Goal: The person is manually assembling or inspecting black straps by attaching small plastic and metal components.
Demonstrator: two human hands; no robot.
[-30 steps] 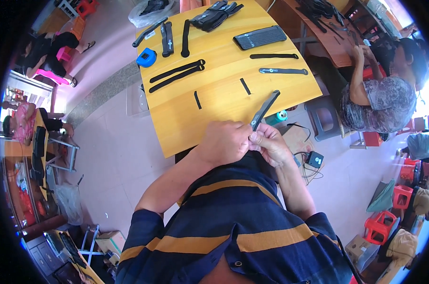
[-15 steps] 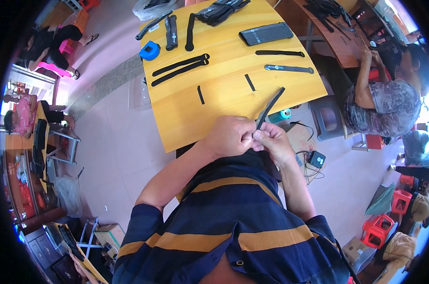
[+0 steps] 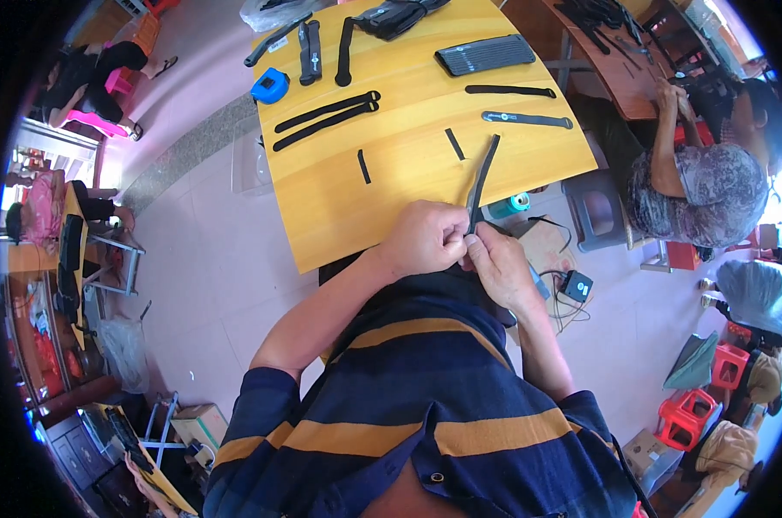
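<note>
A black strap [image 3: 483, 177] rises from between my two hands, its free end leaning over the front right of the yellow table [image 3: 339, 220]. My left hand [image 3: 427, 236] is closed in a fist around its lower end. Against it, my right hand [image 3: 499, 262] pinches the same end between thumb and fingers. On the table beyond lie two short black strips [image 3: 363, 167], a pair of long black straps [image 3: 326, 110] with end loops, a grey strap [image 3: 526, 120], another black strap [image 3: 510, 91] and a flat bundle of straps [image 3: 484, 55].
A blue tape measure [image 3: 270, 85] sits at the table's left edge, with more straps [image 3: 400, 15] at the far end. Right of the table are a teal can [image 3: 518, 203], a grey stool [image 3: 594, 211] and a black box with cables [image 3: 576, 287]. A co-worker [image 3: 706, 186] sits at another table.
The strap's free end has swung left and stands more upright. My hands have shifted slightly, still together. The table's things appear a little higher or shifted in view.
</note>
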